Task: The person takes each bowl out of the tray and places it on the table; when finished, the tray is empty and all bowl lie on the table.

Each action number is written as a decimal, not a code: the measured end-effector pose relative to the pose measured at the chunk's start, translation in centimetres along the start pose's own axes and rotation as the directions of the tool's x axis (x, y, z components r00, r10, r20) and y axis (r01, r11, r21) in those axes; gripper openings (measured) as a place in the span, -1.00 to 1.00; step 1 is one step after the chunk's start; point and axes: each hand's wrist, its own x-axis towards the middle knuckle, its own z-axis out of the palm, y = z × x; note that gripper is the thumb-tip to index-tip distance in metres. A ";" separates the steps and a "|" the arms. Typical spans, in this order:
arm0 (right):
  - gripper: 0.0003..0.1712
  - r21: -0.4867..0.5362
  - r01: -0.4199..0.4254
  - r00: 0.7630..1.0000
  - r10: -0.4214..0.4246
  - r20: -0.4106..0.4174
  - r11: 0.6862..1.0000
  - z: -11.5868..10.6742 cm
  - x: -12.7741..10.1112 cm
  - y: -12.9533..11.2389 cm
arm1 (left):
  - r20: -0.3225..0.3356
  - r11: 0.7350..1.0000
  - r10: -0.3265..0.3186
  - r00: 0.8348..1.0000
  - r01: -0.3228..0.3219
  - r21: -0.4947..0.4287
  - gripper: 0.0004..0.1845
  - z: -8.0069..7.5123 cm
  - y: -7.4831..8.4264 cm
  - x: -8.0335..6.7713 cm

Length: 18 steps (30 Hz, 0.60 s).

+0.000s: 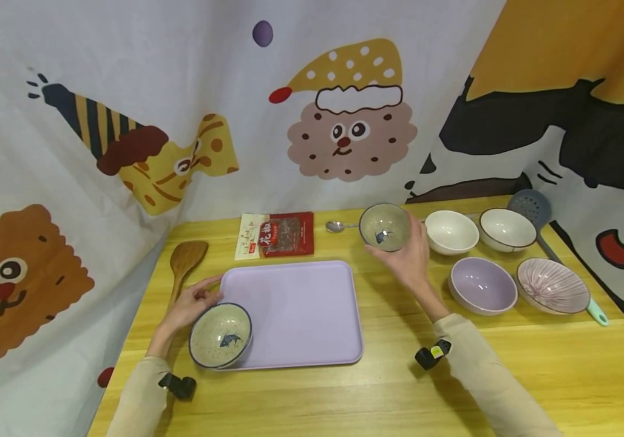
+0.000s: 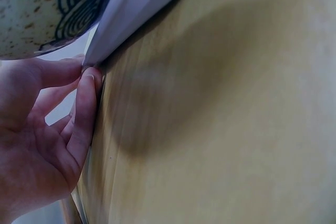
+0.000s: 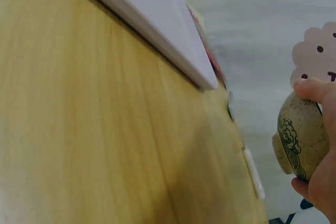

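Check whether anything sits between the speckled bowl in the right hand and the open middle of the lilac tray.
Nothing visible does. The right hand holds the speckled bowl lifted just off the lilac tray, near its far right corner, with only bare wooden table between. The second speckled bowl occupies the tray's near left corner, beside the left hand.

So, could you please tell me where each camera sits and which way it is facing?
Head: worn high, looking forward and down at the table, tray and bowls; both forearms and hands show.
Left wrist: low beside the left hand, looking along the tray edge under a speckled bowl.
Right wrist: low over the table, facing the backdrop; right hand grips the second speckled bowl.
All three views share the tray.
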 end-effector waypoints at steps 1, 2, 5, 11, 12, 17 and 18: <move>0.34 -0.010 -0.017 1.000 0.017 0.000 1.000 0.0 0.0 0.2 | 0.002 1.000 0.001 1.000 -0.001 0.000 -0.43 0.0 0.0 0.0; 0.33 -0.019 -0.033 0.999 0.033 0.002 0.999 0.0 0.0 0.4 | 0.002 1.000 -0.001 1.000 0.001 0.000 -0.43 0.0 0.0 0.0; 0.34 -0.038 -0.090 0.996 0.090 0.014 0.995 0.0 0.0 0.9 | 0.004 1.000 0.003 1.000 -0.003 0.008 -0.44 0.0 -0.1 0.0; 0.39 -0.057 -0.165 0.984 0.168 0.057 0.985 -0.1 0.1 1.9 | -0.003 0.999 0.032 0.999 -0.032 -0.017 -0.44 -0.1 0.0 0.0; 0.38 -0.059 -0.169 0.983 0.172 0.060 0.984 -0.1 0.1 2.1 | -0.005 0.999 0.034 0.999 -0.034 -0.026 -0.44 -0.1 0.0 0.0; 0.36 -0.067 -0.179 0.980 0.183 0.073 0.982 0.2 0.3 2.9 | -0.001 0.999 0.046 0.999 -0.046 -0.029 -0.44 -0.1 -0.1 0.0; 0.36 -0.070 -0.183 0.979 0.188 0.074 0.981 0.2 0.3 3.0 | -0.003 0.999 0.040 0.999 -0.040 -0.031 -0.45 -0.1 -0.1 0.0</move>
